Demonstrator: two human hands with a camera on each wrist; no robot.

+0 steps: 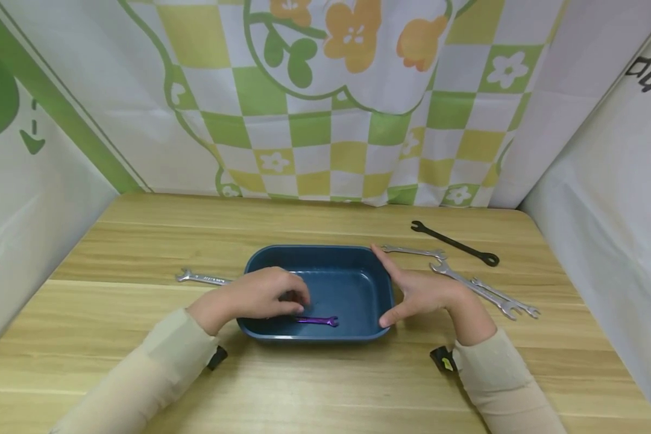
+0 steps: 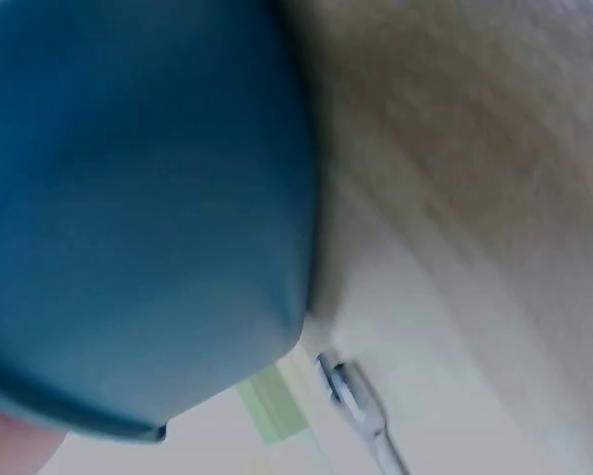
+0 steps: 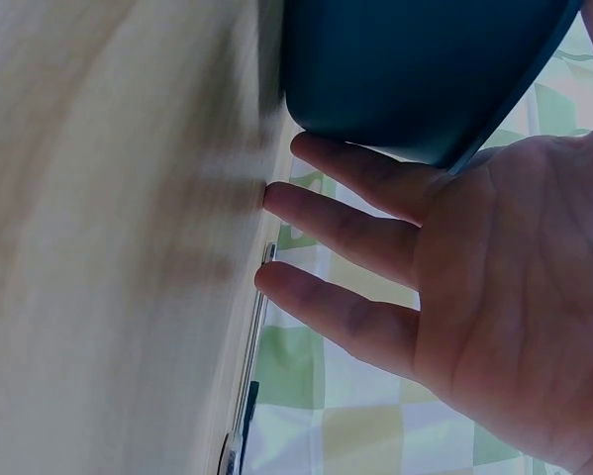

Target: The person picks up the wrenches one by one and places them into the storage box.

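A dark blue rectangular bin [image 1: 347, 289] stands on the wooden table. Inside it, near the front wall, lies a purple wrench [image 1: 317, 320] whose left end is hidden. My left hand [image 1: 266, 293] reaches over the bin's left side, fingers bent down and thumb close to the wrench; whether it grips the wrench cannot be seen. At the bin's right end, my right hand [image 1: 425, 293] touches the rim with thumb and index finger spread wide. In the right wrist view its other fingers [image 3: 341, 223] extend fairly straight beneath the bin's wall.
Left of the bin is a silver wrench [image 1: 201, 278], partly covered by my left hand. Right of it lie a small silver wrench [image 1: 415, 251], a large silver wrench [image 1: 474, 288], another slim one [image 1: 512, 299] and a black wrench [image 1: 456, 243]. A patterned cloth [image 1: 314, 129] hangs behind.
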